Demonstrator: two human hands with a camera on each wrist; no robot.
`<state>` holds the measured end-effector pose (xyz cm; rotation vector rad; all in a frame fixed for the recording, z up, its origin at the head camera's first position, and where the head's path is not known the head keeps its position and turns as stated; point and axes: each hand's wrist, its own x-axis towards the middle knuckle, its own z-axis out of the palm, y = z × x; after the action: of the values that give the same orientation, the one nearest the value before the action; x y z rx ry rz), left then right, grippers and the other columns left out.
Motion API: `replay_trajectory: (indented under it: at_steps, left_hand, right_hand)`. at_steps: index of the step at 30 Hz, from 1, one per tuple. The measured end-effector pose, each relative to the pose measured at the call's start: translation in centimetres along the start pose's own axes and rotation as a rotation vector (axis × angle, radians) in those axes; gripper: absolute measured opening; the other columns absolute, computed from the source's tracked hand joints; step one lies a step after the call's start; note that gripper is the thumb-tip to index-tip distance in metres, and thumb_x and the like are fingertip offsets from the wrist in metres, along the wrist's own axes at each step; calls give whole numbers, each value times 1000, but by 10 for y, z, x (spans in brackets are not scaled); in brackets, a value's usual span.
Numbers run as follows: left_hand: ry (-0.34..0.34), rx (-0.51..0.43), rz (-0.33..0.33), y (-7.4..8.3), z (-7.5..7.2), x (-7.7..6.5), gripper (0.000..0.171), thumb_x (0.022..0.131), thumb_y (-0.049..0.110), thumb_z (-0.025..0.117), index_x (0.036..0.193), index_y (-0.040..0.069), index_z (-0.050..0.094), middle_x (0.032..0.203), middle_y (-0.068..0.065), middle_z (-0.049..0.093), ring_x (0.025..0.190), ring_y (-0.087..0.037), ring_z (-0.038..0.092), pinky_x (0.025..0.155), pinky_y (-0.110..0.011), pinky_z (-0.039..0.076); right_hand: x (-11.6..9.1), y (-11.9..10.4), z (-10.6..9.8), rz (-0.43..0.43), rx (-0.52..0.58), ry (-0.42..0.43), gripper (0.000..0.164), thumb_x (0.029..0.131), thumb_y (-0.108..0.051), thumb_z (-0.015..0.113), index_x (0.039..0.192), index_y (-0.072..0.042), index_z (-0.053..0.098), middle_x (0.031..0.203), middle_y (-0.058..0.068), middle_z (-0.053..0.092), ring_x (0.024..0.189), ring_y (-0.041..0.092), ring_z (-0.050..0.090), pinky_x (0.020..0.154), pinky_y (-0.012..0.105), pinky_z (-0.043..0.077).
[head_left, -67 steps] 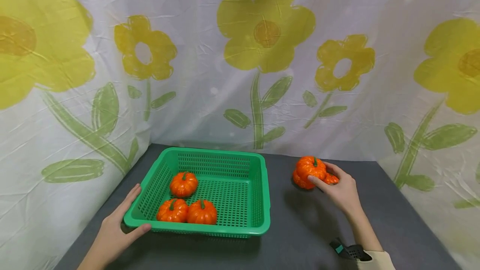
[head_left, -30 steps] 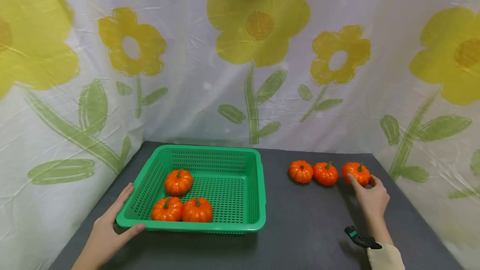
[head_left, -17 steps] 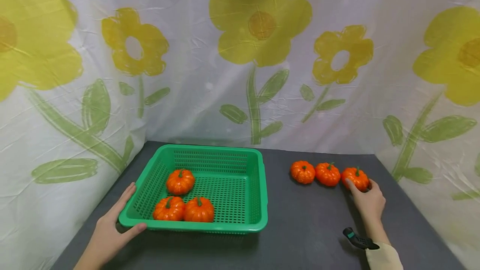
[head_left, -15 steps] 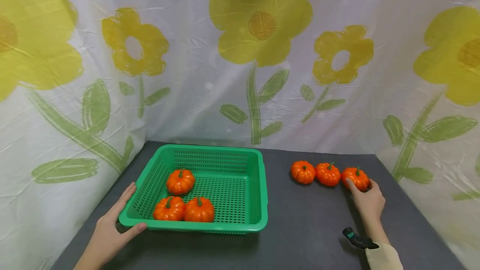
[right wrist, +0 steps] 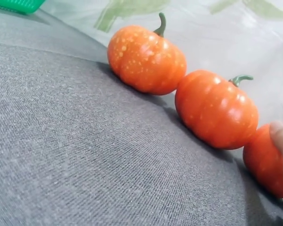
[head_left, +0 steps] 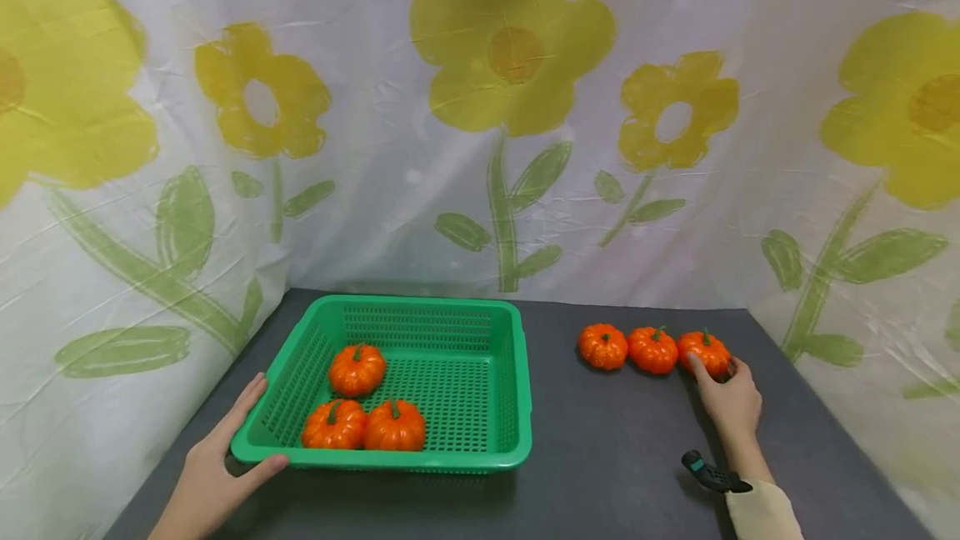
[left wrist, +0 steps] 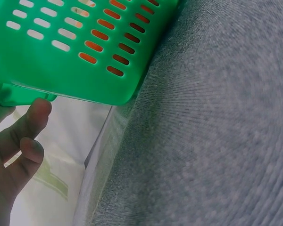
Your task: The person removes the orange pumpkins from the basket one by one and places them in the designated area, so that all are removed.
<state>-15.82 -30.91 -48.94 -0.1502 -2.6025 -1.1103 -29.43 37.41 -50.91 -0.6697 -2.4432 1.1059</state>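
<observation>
My right hand [head_left: 729, 405] grips the rightmost small orange pumpkin [head_left: 703, 350], thumb at its near left and fingers behind its right side. This pumpkin stands on the table in a row with a middle pumpkin [head_left: 652, 350] and a left, yellow-speckled pumpkin [right wrist: 146, 59]; all have green stems. In the right wrist view only my thumb [right wrist: 282, 137] and part of the held pumpkin show. My left hand [head_left: 213, 473] rests at the near left corner of a green plastic basket [head_left: 405, 459], fingers fairly straight along its side and thumb at the front rim. Three pumpkins [head_left: 357, 370] sit inside the basket's left half.
A dark grey cloth [head_left: 600, 457] covers the table. White curtains [head_left: 360, 215] with painted yellow flowers hang behind and at both sides. A black wristband [head_left: 714, 472] is on my right wrist. Slotted basket wall [left wrist: 85, 61] fills the upper left wrist view.
My right hand has carried a pumpkin from above the other two to the row's right end, set it down, then slid it left against the middle one. The left hand has stayed at the basket.
</observation>
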Motion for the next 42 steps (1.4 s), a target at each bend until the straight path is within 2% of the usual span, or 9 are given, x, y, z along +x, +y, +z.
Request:
replay_trajectory:
  at_steps: [13, 22, 26, 29, 31, 34, 37, 39, 42]
  left_hand:
    - [13, 9, 19, 1, -2, -1, 101, 90, 27, 87, 169, 39, 26, 175, 15, 21, 138, 26, 15, 103, -78, 37]
    - [27, -14, 70, 4, -1, -4, 101, 88, 24, 87, 169, 35, 28, 176, 9, 24, 139, 25, 16, 100, -81, 37]
    - [41, 10, 87, 6, -2, -4, 101, 88, 24, 88, 169, 34, 29, 175, 9, 26, 141, 24, 17, 121, -50, 35]
    - [52, 26, 102, 5, -2, -4, 101, 87, 23, 88, 169, 34, 30, 175, 9, 26, 143, 22, 18, 115, -14, 24]
    - [54, 28, 106, 5, -3, -3, 101, 87, 23, 88, 169, 33, 30, 175, 10, 26, 143, 22, 18, 112, -9, 22]
    - [50, 21, 100, 5, -5, -3, 102, 87, 23, 88, 169, 33, 29, 175, 10, 25, 143, 22, 17, 121, -36, 32]
    - [40, 17, 87, 6, -5, -2, 102, 87, 23, 88, 169, 33, 29, 175, 12, 25, 142, 23, 17, 112, -64, 37]
    - [35, 19, 86, 7, -5, -2, 103, 87, 24, 89, 170, 34, 28, 175, 13, 24, 141, 24, 16, 107, -70, 38]
    - [34, 14, 85, 7, -4, -3, 103, 86, 25, 89, 169, 34, 29, 175, 14, 25, 141, 24, 17, 105, -70, 39]
  right_hand:
    - [-4, 3, -3, -7, 53, 69, 89, 104, -53, 61, 156, 14, 36, 150, 39, 49, 140, 56, 41, 121, 64, 30]
    - [-8, -3, -13, 127, 236, 110, 91, 103, -59, 57, 162, 7, 34, 154, 32, 51, 150, 48, 34, 126, 58, 25]
    - [-11, -14, -19, 106, 292, 161, 87, 102, -57, 59, 161, 3, 37, 156, 28, 52, 151, 44, 34, 126, 56, 28]
    - [-17, -34, -23, 44, 329, 199, 84, 101, -55, 63, 160, 0, 42, 155, 24, 55, 151, 39, 38, 126, 54, 29]
    - [-23, -54, -24, -22, 342, 208, 79, 100, -53, 67, 158, -3, 47, 154, 20, 57, 150, 34, 42, 126, 50, 31]
    - [-38, -87, -21, -166, 341, 188, 68, 100, -45, 72, 154, -7, 54, 148, 15, 63, 140, 16, 53, 117, 33, 43]
    - [-61, -117, -11, -299, 349, 85, 61, 101, -36, 75, 152, -9, 56, 146, 11, 65, 110, -2, 63, 86, 14, 53]
    - [-77, -134, -1, -375, 372, -15, 59, 100, -32, 76, 151, -8, 57, 145, 11, 65, 91, -8, 62, 65, 10, 50]
    - [-97, -156, 13, -429, 418, -203, 59, 101, -30, 76, 152, -8, 56, 147, 11, 63, 76, -4, 65, 59, 15, 52]
